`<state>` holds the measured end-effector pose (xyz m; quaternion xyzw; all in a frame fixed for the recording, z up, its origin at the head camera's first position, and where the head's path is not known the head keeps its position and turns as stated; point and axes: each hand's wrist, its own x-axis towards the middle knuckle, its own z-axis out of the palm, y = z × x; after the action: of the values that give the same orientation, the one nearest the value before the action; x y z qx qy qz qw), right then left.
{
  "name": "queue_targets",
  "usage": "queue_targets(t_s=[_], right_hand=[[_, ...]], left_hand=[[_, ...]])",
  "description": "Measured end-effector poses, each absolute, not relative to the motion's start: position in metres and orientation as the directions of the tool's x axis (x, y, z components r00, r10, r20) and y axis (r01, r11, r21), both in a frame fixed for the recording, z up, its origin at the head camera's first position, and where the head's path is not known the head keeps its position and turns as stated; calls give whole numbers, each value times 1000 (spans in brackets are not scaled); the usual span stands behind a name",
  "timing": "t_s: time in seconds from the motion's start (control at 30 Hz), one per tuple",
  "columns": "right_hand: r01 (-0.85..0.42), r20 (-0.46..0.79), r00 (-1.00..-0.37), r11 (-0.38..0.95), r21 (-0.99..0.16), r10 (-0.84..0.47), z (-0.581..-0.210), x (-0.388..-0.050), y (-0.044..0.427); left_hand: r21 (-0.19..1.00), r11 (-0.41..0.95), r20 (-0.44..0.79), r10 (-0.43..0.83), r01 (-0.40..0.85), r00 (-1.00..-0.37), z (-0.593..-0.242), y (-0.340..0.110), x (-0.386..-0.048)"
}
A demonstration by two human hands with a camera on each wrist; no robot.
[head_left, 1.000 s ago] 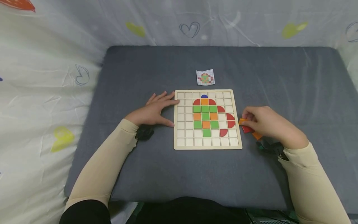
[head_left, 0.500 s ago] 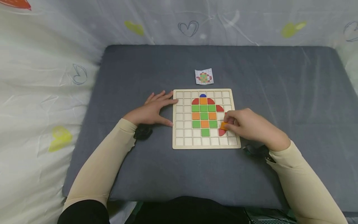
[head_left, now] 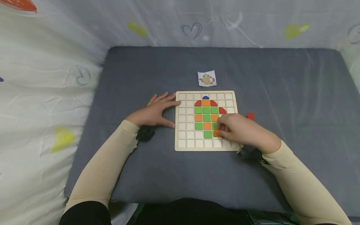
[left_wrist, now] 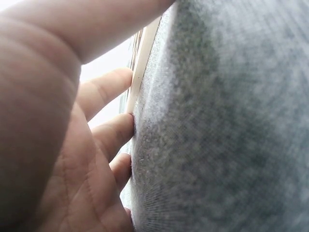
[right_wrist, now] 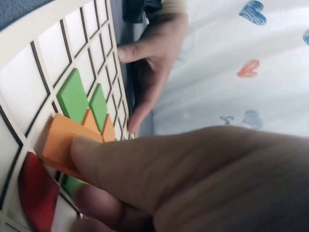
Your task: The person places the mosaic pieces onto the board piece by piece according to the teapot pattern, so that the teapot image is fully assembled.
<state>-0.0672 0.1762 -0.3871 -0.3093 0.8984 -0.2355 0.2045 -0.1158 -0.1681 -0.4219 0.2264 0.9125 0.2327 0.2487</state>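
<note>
My right hand [head_left: 243, 129] pinches an orange square tile [head_left: 216, 133] between thumb and fingers. In the right wrist view, that orange tile [right_wrist: 63, 142] is tilted over a board cell, between a green tile [right_wrist: 73, 96] and a red quarter-round tile [right_wrist: 37, 193]. The wooden grid board [head_left: 191, 149] bears green, orange, red and blue tiles; my right hand hides some on its right side. Spread fingers of my left hand [head_left: 153, 112] rest at the board's left edge. Its fingertips meet the wooden rim [left_wrist: 140, 67] in the left wrist view.
A small printed card [head_left: 207, 78] with a coloured grid pattern lies beyond the board. A loose red piece [head_left: 250, 116] sits on the grey tabletop [head_left: 295, 93] right of the board, partly behind my right hand. Patterned white fabric hangs around the table.
My right hand has moved left from the loose pieces beside the board, bringing the orange tile over the board's lower right part. My left hand has stayed at the left edge.
</note>
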Motion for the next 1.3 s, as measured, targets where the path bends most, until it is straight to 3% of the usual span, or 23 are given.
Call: queue_targets(t_s=[0.6, 1.3], right_hand=[[-463, -206, -737, 703, -540, -644, -390, -65, 181], [-238, -343, -842, 858, -456, -416, -373, -61, 276]], left_hand=[[552, 778, -334, 535, 299, -776, -425, -169, -116], [539, 786, -346, 534, 303, -771, -425, -169, -116]])
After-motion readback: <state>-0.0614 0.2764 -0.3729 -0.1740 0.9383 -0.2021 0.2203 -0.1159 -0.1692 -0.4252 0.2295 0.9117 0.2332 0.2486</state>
